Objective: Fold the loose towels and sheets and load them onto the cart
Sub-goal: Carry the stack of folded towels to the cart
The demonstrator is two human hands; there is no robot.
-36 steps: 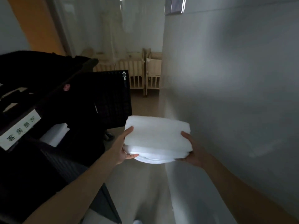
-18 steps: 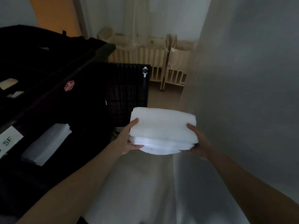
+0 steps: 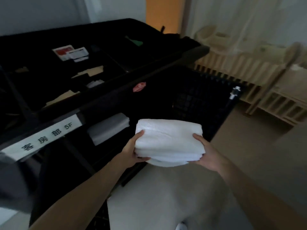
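Gripping a stack of folded white towels (image 3: 167, 140) from either side, the left hand (image 3: 132, 151) and right hand (image 3: 209, 153) curl thumbs over and fingers under it, just beside the black cart (image 3: 103, 90), whose shelf holds another folded towel (image 3: 108, 128).

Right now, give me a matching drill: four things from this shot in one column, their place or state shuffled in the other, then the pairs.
1. towel stack
2. folded sheet
3. label
4. cribs

A. on the cart shelf
B. against the back wall
C. held between left hand and right hand
D. on the cart's front edge

Pairs: 1-C, 2-A, 3-D, 4-B
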